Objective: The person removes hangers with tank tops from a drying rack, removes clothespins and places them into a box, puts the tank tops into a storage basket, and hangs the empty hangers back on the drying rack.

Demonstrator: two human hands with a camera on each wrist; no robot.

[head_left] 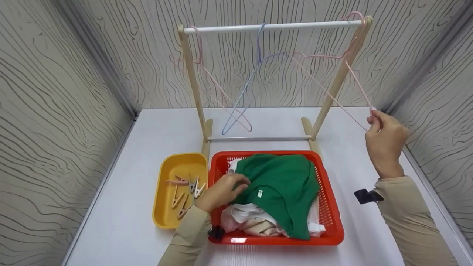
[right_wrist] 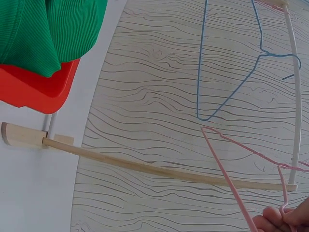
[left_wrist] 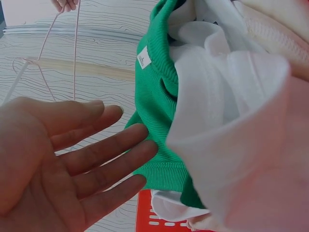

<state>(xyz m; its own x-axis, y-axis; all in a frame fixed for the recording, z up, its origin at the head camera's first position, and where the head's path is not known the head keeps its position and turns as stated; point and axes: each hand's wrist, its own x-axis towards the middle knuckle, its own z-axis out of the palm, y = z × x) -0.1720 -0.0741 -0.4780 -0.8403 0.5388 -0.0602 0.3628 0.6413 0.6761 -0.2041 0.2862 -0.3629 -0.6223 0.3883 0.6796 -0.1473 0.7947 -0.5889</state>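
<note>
My right hand [head_left: 387, 137] pinches the lower corner of a pink hanger [head_left: 325, 90], whose hook is over the right end of the rack's white bar [head_left: 310, 26]. In the right wrist view, the fingertips [right_wrist: 271, 220] curl round the wire. My left hand [head_left: 224, 191] is at the left side of a green ribbed garment [head_left: 282, 173], which tops a red basket [head_left: 334, 225] of clothes. Its fingers are spread and relaxed in the left wrist view, fingertips overlapping the green fabric [left_wrist: 159, 111]. A white and pink garment [left_wrist: 231, 125] lies close beside it.
A blue hanger [head_left: 244, 88] and another pink hanger [head_left: 221, 87] hang from the bar's middle and left. A yellow tray [head_left: 162, 207] with several clothespins [head_left: 178, 195] stands left of the basket. Patterned walls [head_left: 74, 111] enclose the white table [head_left: 122, 207].
</note>
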